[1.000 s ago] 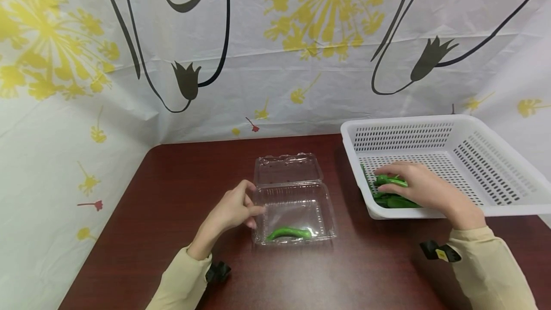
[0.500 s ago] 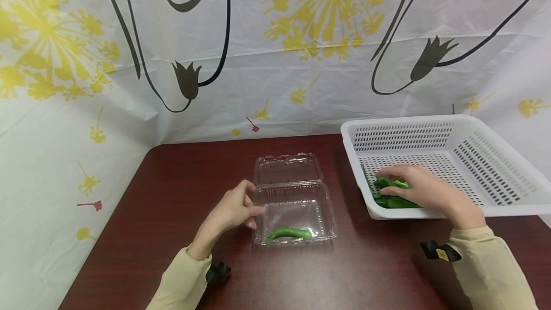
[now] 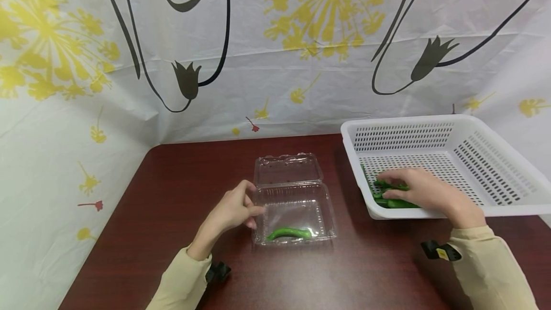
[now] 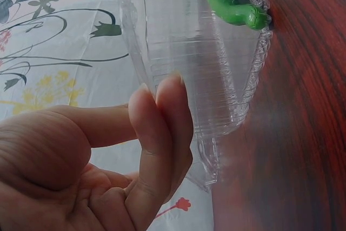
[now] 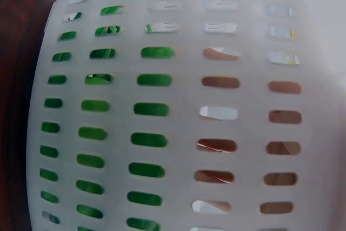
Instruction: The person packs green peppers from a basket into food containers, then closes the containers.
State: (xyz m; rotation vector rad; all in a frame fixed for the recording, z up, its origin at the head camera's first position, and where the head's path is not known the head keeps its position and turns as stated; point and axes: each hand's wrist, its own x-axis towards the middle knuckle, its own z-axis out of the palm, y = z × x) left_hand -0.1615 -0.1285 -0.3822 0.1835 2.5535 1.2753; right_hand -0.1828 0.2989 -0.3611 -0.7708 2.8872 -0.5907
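Note:
In the head view my left hand [image 3: 234,208] is at the left side of a clear plastic clamshell box [image 3: 297,208], its thumb and fingers curled at the rim. The box lies open, lid folded back, and one curved green chili pepper [image 3: 289,233] rests along its near edge. My right hand [image 3: 419,188] reaches into a white slotted basket [image 3: 508,176]. There its thumb and fingers curl around green chili peppers [image 3: 398,203] by the near left corner; the fingertips are partly hidden. The right wrist view shows the basket's slotted wall [image 5: 184,96], with green peppers behind it.
Both things stand on a dark red-brown table [image 3: 193,171], the basket at the right. A white sheet [image 3: 258,75] with yellow and dark flower prints hangs behind the table and along its left side.
My right hand has shifted slightly toward me inside the basket, and the green chili peppers under its fingers have moved a little. The left hand and the clamshell box stay still.

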